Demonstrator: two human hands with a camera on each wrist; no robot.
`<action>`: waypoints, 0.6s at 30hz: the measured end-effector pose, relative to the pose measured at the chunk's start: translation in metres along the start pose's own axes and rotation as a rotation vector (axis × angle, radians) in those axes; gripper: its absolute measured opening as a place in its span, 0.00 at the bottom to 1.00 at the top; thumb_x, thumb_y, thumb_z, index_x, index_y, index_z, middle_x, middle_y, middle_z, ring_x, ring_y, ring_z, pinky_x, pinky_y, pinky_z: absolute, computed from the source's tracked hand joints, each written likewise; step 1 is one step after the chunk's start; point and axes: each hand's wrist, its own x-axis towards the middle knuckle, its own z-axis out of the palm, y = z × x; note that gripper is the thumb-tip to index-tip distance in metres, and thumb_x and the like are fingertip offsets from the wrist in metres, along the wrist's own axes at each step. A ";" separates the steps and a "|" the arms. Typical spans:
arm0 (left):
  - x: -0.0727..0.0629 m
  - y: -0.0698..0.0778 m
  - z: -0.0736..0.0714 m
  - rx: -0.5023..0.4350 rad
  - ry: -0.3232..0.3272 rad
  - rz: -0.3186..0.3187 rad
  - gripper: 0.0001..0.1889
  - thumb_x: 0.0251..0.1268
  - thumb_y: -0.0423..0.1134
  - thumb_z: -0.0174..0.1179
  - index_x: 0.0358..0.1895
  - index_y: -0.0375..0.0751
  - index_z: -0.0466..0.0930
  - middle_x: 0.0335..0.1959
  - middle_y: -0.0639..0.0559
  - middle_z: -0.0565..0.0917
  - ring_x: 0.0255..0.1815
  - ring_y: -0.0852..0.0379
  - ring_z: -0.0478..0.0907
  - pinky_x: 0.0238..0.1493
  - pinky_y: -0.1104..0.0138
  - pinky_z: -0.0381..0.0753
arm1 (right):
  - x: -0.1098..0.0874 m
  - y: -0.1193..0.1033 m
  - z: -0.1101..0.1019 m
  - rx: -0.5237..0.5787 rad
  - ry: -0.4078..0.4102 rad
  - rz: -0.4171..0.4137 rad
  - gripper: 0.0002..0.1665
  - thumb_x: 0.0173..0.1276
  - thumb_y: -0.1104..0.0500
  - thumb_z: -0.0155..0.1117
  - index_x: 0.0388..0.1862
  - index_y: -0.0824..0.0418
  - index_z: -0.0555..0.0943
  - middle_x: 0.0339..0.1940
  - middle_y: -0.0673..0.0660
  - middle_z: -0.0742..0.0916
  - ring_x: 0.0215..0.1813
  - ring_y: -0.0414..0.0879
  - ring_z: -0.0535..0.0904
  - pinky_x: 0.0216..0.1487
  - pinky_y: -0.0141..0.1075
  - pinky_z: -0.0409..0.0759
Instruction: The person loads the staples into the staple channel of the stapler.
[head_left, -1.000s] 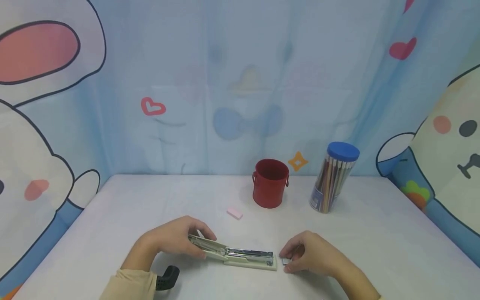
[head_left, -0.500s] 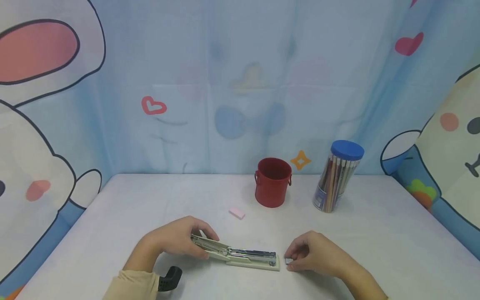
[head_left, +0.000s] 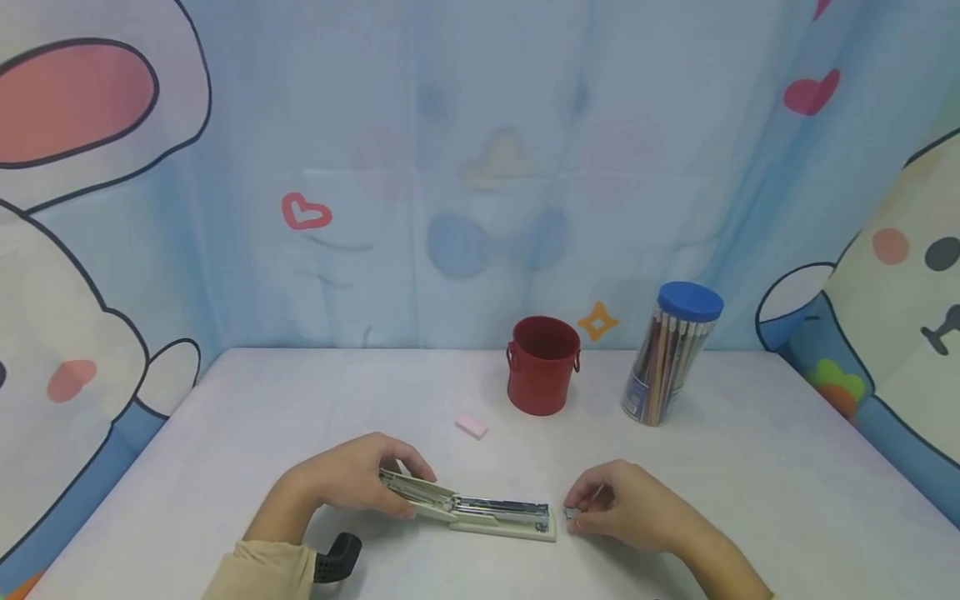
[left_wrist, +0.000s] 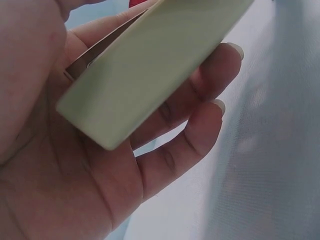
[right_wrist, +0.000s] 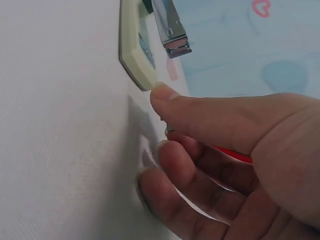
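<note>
A pale green stapler point(head_left: 506, 527) lies on the table in the head view, its top cover swung back to the left and its metal magazine exposed. My left hand point(head_left: 348, 471) holds the raised cover point(left_wrist: 135, 80) between thumb and fingers. Just off the stapler's right end, my right hand point(head_left: 630, 507) pinches a small silver strip of staples point(head_left: 570, 513) between thumb and fingertips. In the right wrist view only a sliver of the staples point(right_wrist: 170, 127) shows below the thumb; the stapler's front end and magazine tip point(right_wrist: 177, 47) are close beyond it.
Behind the stapler lies a pink eraser point(head_left: 471, 427). A red bucket point(head_left: 542, 375) and a blue-lidded jar of pencils point(head_left: 666, 362) stand further back on the white table point(head_left: 300, 392). A printed blue curtain point(head_left: 375, 283) hangs behind. A black device point(head_left: 337, 558) sits at my left wrist.
The strip of staples has been raised slightly and tilted in the right hand's fingers. My left hand and the stapler stay in place; the head view shifts a little.
</note>
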 end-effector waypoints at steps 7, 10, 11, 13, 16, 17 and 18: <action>0.000 0.000 0.000 0.013 0.005 0.001 0.17 0.50 0.38 0.76 0.45 0.59 0.88 0.39 0.62 0.85 0.37 0.56 0.78 0.40 0.60 0.77 | -0.002 -0.010 -0.003 0.050 0.038 0.018 0.11 0.53 0.58 0.82 0.35 0.55 0.89 0.26 0.48 0.83 0.33 0.46 0.77 0.32 0.35 0.79; 0.001 0.000 0.000 0.016 0.006 0.003 0.17 0.49 0.38 0.76 0.45 0.59 0.88 0.38 0.62 0.85 0.37 0.56 0.78 0.40 0.61 0.77 | -0.002 -0.013 -0.004 0.071 0.045 -0.022 0.10 0.55 0.57 0.81 0.35 0.55 0.89 0.27 0.48 0.83 0.33 0.46 0.77 0.33 0.35 0.79; 0.001 0.000 0.000 0.020 0.006 0.003 0.17 0.49 0.38 0.76 0.45 0.59 0.88 0.38 0.62 0.84 0.37 0.56 0.78 0.40 0.61 0.77 | -0.002 -0.014 -0.004 0.072 0.048 -0.047 0.10 0.55 0.57 0.81 0.35 0.55 0.89 0.27 0.48 0.83 0.33 0.45 0.77 0.34 0.35 0.79; 0.001 0.000 0.001 0.025 0.007 0.004 0.18 0.49 0.38 0.76 0.45 0.60 0.88 0.38 0.62 0.84 0.37 0.57 0.78 0.39 0.61 0.77 | -0.002 -0.016 -0.004 0.077 0.052 -0.088 0.10 0.55 0.56 0.81 0.35 0.55 0.89 0.27 0.47 0.83 0.33 0.44 0.77 0.35 0.34 0.80; 0.001 0.000 0.001 0.027 0.006 0.000 0.17 0.49 0.38 0.76 0.44 0.60 0.88 0.37 0.62 0.84 0.36 0.56 0.78 0.39 0.61 0.77 | -0.002 -0.019 -0.001 0.085 0.056 -0.157 0.09 0.56 0.55 0.80 0.35 0.53 0.89 0.27 0.45 0.84 0.33 0.41 0.78 0.36 0.34 0.80; 0.001 0.000 0.001 0.026 0.006 -0.002 0.17 0.49 0.38 0.76 0.44 0.60 0.88 0.37 0.61 0.84 0.36 0.56 0.78 0.39 0.60 0.77 | -0.002 -0.020 0.001 0.088 0.057 -0.170 0.09 0.56 0.54 0.80 0.35 0.53 0.90 0.27 0.44 0.84 0.33 0.40 0.77 0.36 0.33 0.80; 0.001 0.000 0.001 0.022 0.007 -0.004 0.17 0.49 0.37 0.76 0.44 0.60 0.88 0.37 0.61 0.84 0.36 0.56 0.78 0.39 0.60 0.77 | -0.002 -0.020 0.002 0.095 0.057 -0.186 0.09 0.57 0.54 0.80 0.36 0.53 0.90 0.27 0.44 0.84 0.33 0.39 0.77 0.36 0.34 0.81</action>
